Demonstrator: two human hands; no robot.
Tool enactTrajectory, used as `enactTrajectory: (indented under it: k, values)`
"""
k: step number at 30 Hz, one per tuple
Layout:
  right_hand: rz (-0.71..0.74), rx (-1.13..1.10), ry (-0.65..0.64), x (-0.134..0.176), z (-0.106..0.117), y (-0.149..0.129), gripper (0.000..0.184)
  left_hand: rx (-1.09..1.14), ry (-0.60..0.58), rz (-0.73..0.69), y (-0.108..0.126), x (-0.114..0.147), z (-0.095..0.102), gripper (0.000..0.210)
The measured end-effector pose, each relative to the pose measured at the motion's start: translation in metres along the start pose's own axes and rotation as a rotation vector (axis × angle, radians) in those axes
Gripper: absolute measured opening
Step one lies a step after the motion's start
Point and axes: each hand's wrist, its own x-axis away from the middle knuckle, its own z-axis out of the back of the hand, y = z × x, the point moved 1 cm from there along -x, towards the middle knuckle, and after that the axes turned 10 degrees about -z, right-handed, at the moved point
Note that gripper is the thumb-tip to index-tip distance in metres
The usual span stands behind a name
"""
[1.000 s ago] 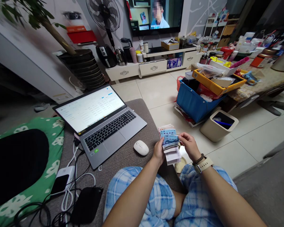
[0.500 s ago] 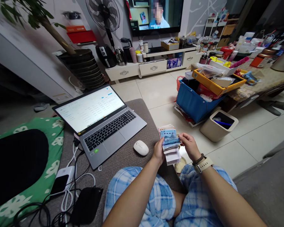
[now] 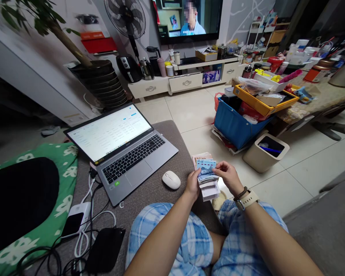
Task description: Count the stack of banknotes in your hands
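Observation:
A stack of banknotes (image 3: 209,180) is held over the edge of the grey-brown seat, in front of my knees. My left hand (image 3: 192,184) is closed round its left side, with the thumb on top. On the upper part lies a blue banknote (image 3: 206,165), and pinkish notes stick out behind it. Paler notes hang folded down at the lower end. The fingers of my right hand (image 3: 229,176) pinch the right edge of the blue note. A white mouse (image 3: 171,179) rests on the seat to the left of my left hand.
An open laptop (image 3: 139,170) stands on the seat, with a power strip (image 3: 77,216), tangled cables and a black pouch (image 3: 105,249) nearer me. To the right are a beige bin (image 3: 255,159), a blue box (image 3: 232,124) and a crowded table (image 3: 319,86).
The blue banknote has shifted and now lies flatter and more fully visible on top of the stack. My right hand has moved slightly left along its edge.

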Motion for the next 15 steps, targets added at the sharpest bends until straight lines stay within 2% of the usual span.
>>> enactTrajectory:
  k: [7,15]
  values:
    - [-0.005,0.004,0.06,-0.0049,0.0031,0.006,0.048,-0.016,0.008,-0.001,-0.0001,0.001,-0.0002,0.038]
    - [-0.008,0.04,0.01,-0.0044,0.0031,0.0053,0.039,-0.024,-0.019,0.003,-0.0008,0.0012,-0.0004,0.037]
